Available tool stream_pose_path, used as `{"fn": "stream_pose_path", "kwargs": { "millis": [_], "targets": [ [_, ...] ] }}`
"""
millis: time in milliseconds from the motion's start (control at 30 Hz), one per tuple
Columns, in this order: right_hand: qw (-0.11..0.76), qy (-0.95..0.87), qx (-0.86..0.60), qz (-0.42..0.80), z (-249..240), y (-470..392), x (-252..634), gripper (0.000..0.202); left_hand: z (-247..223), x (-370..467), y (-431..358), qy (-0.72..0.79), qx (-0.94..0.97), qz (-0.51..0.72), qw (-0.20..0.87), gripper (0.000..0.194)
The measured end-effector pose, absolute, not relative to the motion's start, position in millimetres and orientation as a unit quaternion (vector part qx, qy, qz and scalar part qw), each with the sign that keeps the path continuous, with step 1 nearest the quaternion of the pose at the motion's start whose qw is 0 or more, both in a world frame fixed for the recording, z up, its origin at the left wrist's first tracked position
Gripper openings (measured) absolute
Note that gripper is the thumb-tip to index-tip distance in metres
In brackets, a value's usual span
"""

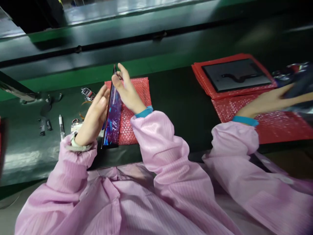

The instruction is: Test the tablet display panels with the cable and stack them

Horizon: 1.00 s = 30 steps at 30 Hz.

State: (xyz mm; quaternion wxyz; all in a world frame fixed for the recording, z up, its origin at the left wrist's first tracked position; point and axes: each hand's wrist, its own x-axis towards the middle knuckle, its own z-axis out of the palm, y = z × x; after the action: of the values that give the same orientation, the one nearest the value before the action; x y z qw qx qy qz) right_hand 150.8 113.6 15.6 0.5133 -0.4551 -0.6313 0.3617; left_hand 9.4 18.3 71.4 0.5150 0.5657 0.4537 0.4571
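A thin tablet-like panel (113, 119) with a purple and blue lit picture stands tilted nearly on edge between my hands. My left hand (94, 116), a pale band at its wrist, supports the panel's left side, its fingers partly behind it. On the right side, my right hand (128, 91), with a blue wristband, grips the upper part between thumb and fingers. Red bubble wrap (134, 122) lies on the dark green table under and beside the panel.
At the right, a co-worker's hand (269, 101) reaches over red wrap (283, 125) near a dark tablet (236, 75). Left of me lie a white pen (61, 126), small black parts (45, 124) and a metal piece (88, 94). A metal post (18, 89) stands far left.
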Motion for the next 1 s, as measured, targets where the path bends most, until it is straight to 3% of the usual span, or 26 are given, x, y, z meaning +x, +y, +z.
{"fn": "stream_pose_path", "kwargs": {
  "millis": [133,300,567,767,867,1000],
  "targets": [
    [0.488,-0.624,-0.535,0.294,12,81,145,0.079,73,8,29,0.492,0.391,0.451,0.633,0.041],
    [0.427,-0.668,-0.576,0.199,13,15,135,0.08,63,-25,22,0.52,0.266,0.484,0.651,0.029],
    [0.408,-0.664,-0.61,0.14,13,-60,110,0.079,41,-49,5,0.54,0.359,0.602,0.467,0.01],
    [0.413,-0.795,-0.419,0.152,26,-79,105,0.083,38,-54,-1,0.532,0.4,0.561,0.493,0.027],
    [0.465,-0.701,-0.519,0.151,24,-81,111,0.073,37,-55,-2,0.534,0.413,0.576,0.46,0.024],
    [0.476,-0.571,-0.6,0.296,12,-76,125,0.073,31,-55,-7,0.52,0.336,0.602,0.504,0.017]
  ]
}}
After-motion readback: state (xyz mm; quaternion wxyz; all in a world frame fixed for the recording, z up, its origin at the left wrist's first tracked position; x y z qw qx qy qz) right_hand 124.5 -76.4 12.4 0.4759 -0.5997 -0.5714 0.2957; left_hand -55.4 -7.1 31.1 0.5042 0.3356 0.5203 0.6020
